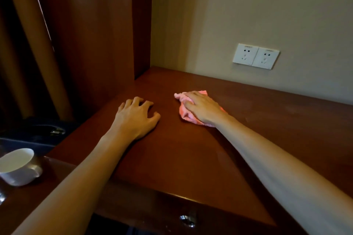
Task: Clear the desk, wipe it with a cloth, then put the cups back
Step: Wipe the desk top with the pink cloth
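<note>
While the desk (191,158) looks cleared, we judge wiping is mid-step — right hand (202,108) lies flat, pressing the pink cloth (186,114) down; left hand (136,117) rests empty, fingers curled. One cup (17,166) waits off-left — still to return.

- You have one pink cloth (188,109) on the desk (191,150), pressed flat under your right hand (203,108).
- You have one white cup (18,166), standing on the lower ledge at the left edge of view (its handle faces right).
- Two hands count here: the right one, and your left hand (136,118), which rests bare on the desk with fingers curled.
- Two white wall sockets (256,56) sit side by side above the desk.
- One metal drawer knob (188,220) shows below the desk's front edge.
- One curtain (28,44) hangs at the left.
</note>
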Demonstrator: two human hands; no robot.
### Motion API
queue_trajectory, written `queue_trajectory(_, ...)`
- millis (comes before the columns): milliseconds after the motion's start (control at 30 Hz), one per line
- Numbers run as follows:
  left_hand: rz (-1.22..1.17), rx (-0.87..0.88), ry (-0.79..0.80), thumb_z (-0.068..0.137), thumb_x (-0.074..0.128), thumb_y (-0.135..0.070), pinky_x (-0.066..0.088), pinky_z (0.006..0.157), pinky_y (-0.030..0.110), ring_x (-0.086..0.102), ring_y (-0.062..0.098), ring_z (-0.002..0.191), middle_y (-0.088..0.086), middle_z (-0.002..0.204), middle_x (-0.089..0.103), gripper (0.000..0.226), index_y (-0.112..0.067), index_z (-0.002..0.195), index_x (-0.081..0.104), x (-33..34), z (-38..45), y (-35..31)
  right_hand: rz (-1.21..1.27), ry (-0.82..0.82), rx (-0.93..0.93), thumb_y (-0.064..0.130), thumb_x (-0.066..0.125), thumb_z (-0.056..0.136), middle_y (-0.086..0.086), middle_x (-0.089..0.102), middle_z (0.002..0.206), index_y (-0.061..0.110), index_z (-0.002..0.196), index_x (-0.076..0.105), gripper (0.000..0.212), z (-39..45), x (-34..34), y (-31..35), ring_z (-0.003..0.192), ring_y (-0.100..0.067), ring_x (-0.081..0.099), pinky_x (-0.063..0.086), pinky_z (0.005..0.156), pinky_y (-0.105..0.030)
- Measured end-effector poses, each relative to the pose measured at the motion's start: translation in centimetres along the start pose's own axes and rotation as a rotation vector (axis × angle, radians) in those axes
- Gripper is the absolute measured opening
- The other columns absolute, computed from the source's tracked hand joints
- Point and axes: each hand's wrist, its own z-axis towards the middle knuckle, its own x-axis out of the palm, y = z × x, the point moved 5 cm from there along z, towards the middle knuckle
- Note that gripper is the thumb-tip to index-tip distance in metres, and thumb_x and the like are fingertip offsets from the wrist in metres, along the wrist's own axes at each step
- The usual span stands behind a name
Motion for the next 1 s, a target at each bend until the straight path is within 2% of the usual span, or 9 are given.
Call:
queue_trajectory(100,0.007,0.007,0.001,0.097,0.037,-0.063,0.025,0.118,0.048,0.033,0.031,0.144,0.006,0.158,0.036,0.064,-0.031,0.153,0.041,-0.1,0.0,0.0,0.004,-0.008,-0.092,0.027,0.041,0.107,0.017,0.044,0.156,0.042,0.148,0.049,0.044,-4.5,0.1,1.9,0.145,-0.005,0.035,0.028,0.117,-0.031)
queue_trajectory(200,0.015,0.011,0.002,0.097,0.037,-0.064,0.027,0.117,0.049,0.035,0.032,0.143,0.008,0.157,0.037,0.066,-0.031,0.153,0.041,0.2,0.2,0.0,0.058,0.011,-0.21,0.034,0.041,0.11,0.026,0.04,0.156,0.045,0.149,0.046,0.041,-11.4,0.0,2.9,0.147,0.006,0.026,0.02,0.117,-0.022)
queue_trajectory(367,0.013,0.017,0.026,0.097,0.037,-0.065,0.027,0.117,0.051,0.034,0.033,0.144,0.009,0.157,0.036,0.066,-0.031,0.154,0.039,-0.1,-0.1,0.0,0.05,0.013,0.024,0.036,0.037,0.11,0.016,0.042,0.157,0.04,0.149,0.048,0.04,-8.6,-1.2,0.9,0.145,-0.007,0.032,0.032,0.116,-0.044)
queue_trajectory(533,0.02,0.024,0.022,0.097,0.037,-0.065,0.029,0.115,0.052,0.034,0.034,0.144,0.01,0.157,0.037,0.066,-0.031,0.153,0.041,-0.2,-0.3,0.0,0.059,-0.049,-0.1,0.033,0.041,0.109,0.025,0.041,0.156,0.05,0.144,0.048,0.04,-15.1,-1.1,3.1,0.144,0.007,0.028,0.023,0.109,-0.012)
queue_trajectory(667,0.027,0.038,0.022,0.097,0.037,-0.065,0.03,0.114,0.052,0.035,0.035,0.143,0.011,0.157,0.037,0.067,-0.029,0.154,0.04,-0.2,-0.2,0.0,0.082,-0.021,0.053,0.037,0.04,0.108,0.021,0.044,0.154,0.051,0.138,0.052,0.034,-13.6,-1.9,1.2,0.142,-0.004,0.036,0.036,0.113,-0.039)
queue_trajectory(767,0.021,0.039,0.004,0.097,0.037,-0.065,0.031,0.114,0.052,0.035,0.034,0.143,0.01,0.157,0.037,0.067,-0.029,0.153,0.041,-0.4,-0.2,0.1,0.021,-0.082,0.077,0.028,0.042,0.107,0.015,0.045,0.155,0.038,0.144,0.054,0.04,-13.4,-1.8,2.2,0.142,-0.005,0.038,0.034,0.115,-0.032)
queue_trajectory(867,0.034,0.053,0.016,0.097,0.036,-0.066,0.032,0.113,0.051,0.036,0.034,0.142,0.011,0.156,0.038,0.068,-0.029,0.153,0.041,0.0,-0.1,0.0,0.104,-0.056,-0.121,0.029,0.044,0.108,0.03,0.044,0.151,0.054,0.138,0.052,0.04,-17.6,-1.3,3.6,0.144,0.009,0.03,0.024,0.116,-0.017)
queue_trajectory(933,0.039,0.041,0.003,0.096,0.036,-0.065,0.035,0.111,0.053,0.04,0.035,0.139,0.012,0.153,0.042,0.067,-0.026,0.151,0.045,-0.3,-0.4,0.0,0.143,-0.031,-0.061,0.039,0.044,0.107,0.028,0.044,0.152,0.058,0.135,0.051,0.035,-17.1,-1.6,1.8,0.144,0.003,0.034,0.031,0.116,-0.03)
queue_trajectory(1000,0.142,0.049,-0.007,0.097,0.035,-0.062,0.038,0.108,0.055,0.043,0.037,0.135,0.015,0.148,0.045,0.066,-0.021,0.146,0.049,-1.1,-1.1,-0.6,0.081,-0.07,0.136,0.041,0.042,0.107,0.016,0.046,0.154,0.046,0.142,0.052,0.037,-14.5,-2.0,-0.6,0.142,-0.011,0.042,0.037,0.11,-0.037)
